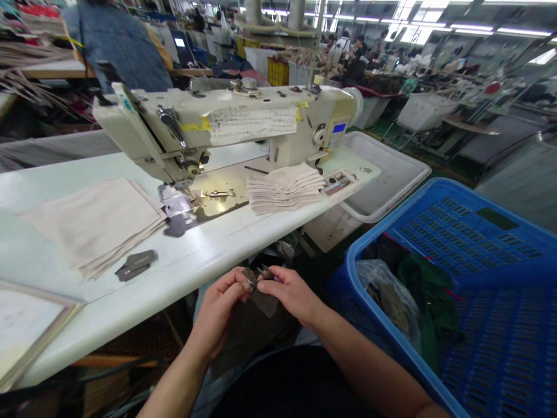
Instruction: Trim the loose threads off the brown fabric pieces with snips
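Observation:
Just off the table's front edge, above my lap, my left hand (227,296) pinches a small dark grey-brown fabric piece (249,276). Close beside it, my right hand (289,290) is closed around thread snips (264,271), whose dark pointed tips show between the two hands; most of their body is hidden by the fingers. A brownish flap of cloth (266,304) hangs below the hands; whether it joins the pinched piece I cannot tell. Similar dark fabric pieces (136,265) lie on the white table (191,264).
A sewing machine (243,116) stands across the table. Beige cloth stacks lie left (100,217) and right (285,188) of its needle area. A blue basket (361,278) holding dark cloth stands at my right, a white bin (391,168) behind it. Someone in denim (117,46) is beyond.

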A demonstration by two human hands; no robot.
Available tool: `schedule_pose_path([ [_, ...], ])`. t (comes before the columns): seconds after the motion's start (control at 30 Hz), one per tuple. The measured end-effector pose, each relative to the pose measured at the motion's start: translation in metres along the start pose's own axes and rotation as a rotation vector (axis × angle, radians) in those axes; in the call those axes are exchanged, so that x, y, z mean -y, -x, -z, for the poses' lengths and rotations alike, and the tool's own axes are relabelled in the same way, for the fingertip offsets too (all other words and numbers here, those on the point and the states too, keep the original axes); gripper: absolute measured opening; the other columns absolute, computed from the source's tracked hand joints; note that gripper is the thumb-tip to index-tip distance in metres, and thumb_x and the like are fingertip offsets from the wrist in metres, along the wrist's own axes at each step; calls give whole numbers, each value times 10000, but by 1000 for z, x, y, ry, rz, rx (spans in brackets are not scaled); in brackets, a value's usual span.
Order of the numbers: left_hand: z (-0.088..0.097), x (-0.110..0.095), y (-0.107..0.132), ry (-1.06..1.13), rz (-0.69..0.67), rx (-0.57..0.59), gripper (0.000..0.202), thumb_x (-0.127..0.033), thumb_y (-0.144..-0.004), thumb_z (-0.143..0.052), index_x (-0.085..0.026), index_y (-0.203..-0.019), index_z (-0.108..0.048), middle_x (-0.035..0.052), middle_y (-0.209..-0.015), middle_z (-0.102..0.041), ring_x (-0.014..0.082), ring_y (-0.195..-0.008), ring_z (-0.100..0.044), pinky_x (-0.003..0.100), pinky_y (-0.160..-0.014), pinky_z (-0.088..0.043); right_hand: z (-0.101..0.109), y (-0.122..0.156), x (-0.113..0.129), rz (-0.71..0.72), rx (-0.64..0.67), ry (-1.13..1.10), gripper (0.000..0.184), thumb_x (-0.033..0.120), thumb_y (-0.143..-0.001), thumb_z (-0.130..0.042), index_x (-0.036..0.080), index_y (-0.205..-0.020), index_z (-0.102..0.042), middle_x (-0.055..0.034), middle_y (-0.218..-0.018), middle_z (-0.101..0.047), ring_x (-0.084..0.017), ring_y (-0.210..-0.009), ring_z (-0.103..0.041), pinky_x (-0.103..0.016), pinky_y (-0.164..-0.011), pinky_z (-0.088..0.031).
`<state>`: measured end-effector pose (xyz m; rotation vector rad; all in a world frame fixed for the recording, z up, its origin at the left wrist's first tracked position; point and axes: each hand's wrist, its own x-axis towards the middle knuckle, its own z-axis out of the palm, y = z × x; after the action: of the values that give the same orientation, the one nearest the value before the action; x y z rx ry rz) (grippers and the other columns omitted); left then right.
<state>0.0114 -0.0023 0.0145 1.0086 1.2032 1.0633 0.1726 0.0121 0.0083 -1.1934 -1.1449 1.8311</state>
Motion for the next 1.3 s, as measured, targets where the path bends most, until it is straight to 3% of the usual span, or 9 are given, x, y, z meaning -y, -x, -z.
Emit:
schedule_pose_path([
  [0.1,2,1,-2,-105,-47,9,242,-337,-787,-622,-202,-599,-549,-2,-702,-534,160,-714,-517,264,-653,-446,-1,0,-3,32,-31,40,94,266,-825,-643,180,-810,-608,42,-711,-546,-119,-645,-491,-232,-614,-375],
  [0.23,5,1,-4,-289,-78,6,268,-410,-753,-704,-204,-651,-567,-23,-644,-569,146,-636,-526,252,-602,-440,1,1,-5,241,-123,302,83,254,-864,-649,179,-830,-650,3,-808,-623,-155,-769,-574,-250,-694,-429],
  [0.37,8,0,-4,-364,-103,36,231,-409,-780,-671,-215,-703,-573,-21,-614,-623,159,-597,-586,268,-588,-475,7,4,0,323,-79,423,99,238,-919,-609,178,-894,-683,-19,-881,-679,-171,-848,-615,-265,-765,-451],
  [0.67,9,9,-1,-311,-52,231,213,-443,-914,-538,-264,-809,-494,-19,-572,-652,194,-505,-646,307,-525,-523,17,-2,10,120,119,178,152,307,-889,-636,161,-845,-633,28,-728,-575,-125,-678,-504,-238,-626,-383],
  [0.8,11,10,-3,-428,-84,232,170,-397,-915,-507,-264,-811,-484,-33,-581,-620,188,-514,-623,291,-511,-503,19,-4,6,74,133,105,209,360,-840,-678,157,-832,-627,34,-713,-547,-120,-672,-469,-243,-628,-355],
  [0.93,13,1,-5,-717,-303,144,134,-316,-881,-526,-241,-777,-566,54,-883,-724,222,-801,-684,333,-724,-550,18,-5,2,23,131,49,293,432,-791,-736,168,-810,-610,43,-705,-532,-121,-670,-461,-249,-629,-343],
  [1.03,14,-5,-7,-692,-394,164,166,-293,-878,-538,-232,-727,-570,123,-1176,-714,270,-1077,-669,399,-928,-533,17,-6,2,-9,151,-45,349,469,-749,-786,167,-825,-628,41,-722,-559,-123,-679,-486,-251,-648,-363],
  [1.17,14,-4,-11,-503,-325,236,239,-321,-909,-513,-231,-688,-515,139,-1107,-734,254,-969,-696,358,-803,-560,17,-7,3,-45,176,-144,397,488,-699,-833,162,-862,-676,24,-762,-617,-134,-711,-539,-261,-692,-414],
  [1.3,11,0,-12,-504,-329,172,197,-293,-859,-556,-225,-674,-537,89,-966,-730,220,-884,-678,326,-795,-537,20,-8,3,29,128,-30,351,473,-755,-793,159,-824,-651,35,-722,-572,-122,-685,-499,-242,-633,-382],
])
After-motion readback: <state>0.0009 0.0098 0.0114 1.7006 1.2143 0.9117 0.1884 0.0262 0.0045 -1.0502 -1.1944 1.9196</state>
